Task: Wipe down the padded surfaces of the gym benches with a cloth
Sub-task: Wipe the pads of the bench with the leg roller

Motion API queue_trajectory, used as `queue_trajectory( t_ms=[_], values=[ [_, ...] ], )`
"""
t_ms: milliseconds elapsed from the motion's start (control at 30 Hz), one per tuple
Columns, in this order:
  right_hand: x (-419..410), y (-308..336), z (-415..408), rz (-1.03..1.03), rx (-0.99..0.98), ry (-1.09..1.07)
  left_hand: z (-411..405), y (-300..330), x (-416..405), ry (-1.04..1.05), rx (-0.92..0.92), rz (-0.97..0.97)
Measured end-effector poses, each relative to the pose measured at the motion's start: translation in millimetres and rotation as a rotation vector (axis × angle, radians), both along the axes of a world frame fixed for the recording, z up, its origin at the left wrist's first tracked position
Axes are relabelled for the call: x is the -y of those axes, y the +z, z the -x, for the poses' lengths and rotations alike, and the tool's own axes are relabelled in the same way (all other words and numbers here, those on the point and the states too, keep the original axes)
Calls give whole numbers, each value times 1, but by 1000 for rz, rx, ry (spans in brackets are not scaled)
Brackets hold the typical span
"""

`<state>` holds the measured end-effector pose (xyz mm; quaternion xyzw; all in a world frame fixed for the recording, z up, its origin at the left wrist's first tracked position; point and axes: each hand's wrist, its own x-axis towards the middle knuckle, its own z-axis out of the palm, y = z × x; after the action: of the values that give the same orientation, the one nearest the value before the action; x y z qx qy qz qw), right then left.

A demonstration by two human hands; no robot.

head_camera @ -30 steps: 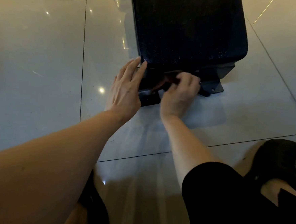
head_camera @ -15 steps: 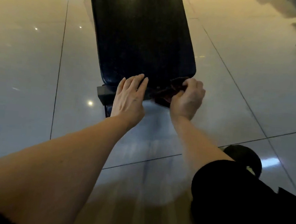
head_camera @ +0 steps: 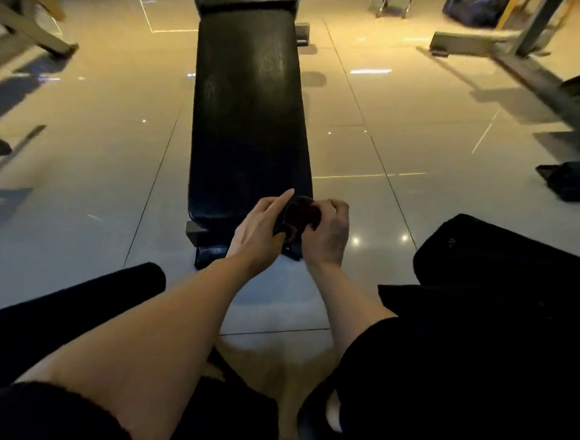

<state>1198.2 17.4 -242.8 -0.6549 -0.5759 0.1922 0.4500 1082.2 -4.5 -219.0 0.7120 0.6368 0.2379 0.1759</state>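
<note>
One dark cloth (head_camera: 298,217) is bunched between two hands at the near end of one black bench pad (head_camera: 249,114). The left hand (head_camera: 259,229) and the right hand (head_camera: 327,234) both grip it with curled fingers.

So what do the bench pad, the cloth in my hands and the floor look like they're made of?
Bench pad: black vinyl or leatherette, seemingly; a faint sheen and scuffed pale patches.
Cloth: soft dark fabric with reddish tones, bunched between the left hand and the right hand; the weave is too dim to tell.
Floor: large glossy tiles, likely polished ceramic or stone, with grout lines and mirrored light spots.
</note>
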Motion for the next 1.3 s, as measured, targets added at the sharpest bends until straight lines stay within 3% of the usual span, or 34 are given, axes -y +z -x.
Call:
queue_trajectory(
  t_ms=[200, 300, 500, 733, 900, 1067, 1200, 1300],
  values=[
    [-2, -7, -45, -84, 135, 313, -47, -11, -2, 151, 308, 93],
    [-17, -32, -80, -30, 205, 334, -73, -31, -11, 158, 270, 147],
    [-53, -66, -100, 183, 160, 351, -110, -64, -38, 328, 138, 149],
    [-115, -75, -83, 396, -44, 363, -121, -73, -74, 571, -65, 117],
    [-147, -80, -80, 501, -218, 466, -115, -72, -86, 605, -135, 168],
    [-145, -87, -72, 457, -318, 647, -122, -69, -117, 632, -132, 180],
    [-167, -89, -61, 172, -346, 483, -115, -82, -125, 662, -161, 80],
    [-192, -84, -53, 120, -305, 438, -115, -84, -128, 723, -179, 84]
  ],
)
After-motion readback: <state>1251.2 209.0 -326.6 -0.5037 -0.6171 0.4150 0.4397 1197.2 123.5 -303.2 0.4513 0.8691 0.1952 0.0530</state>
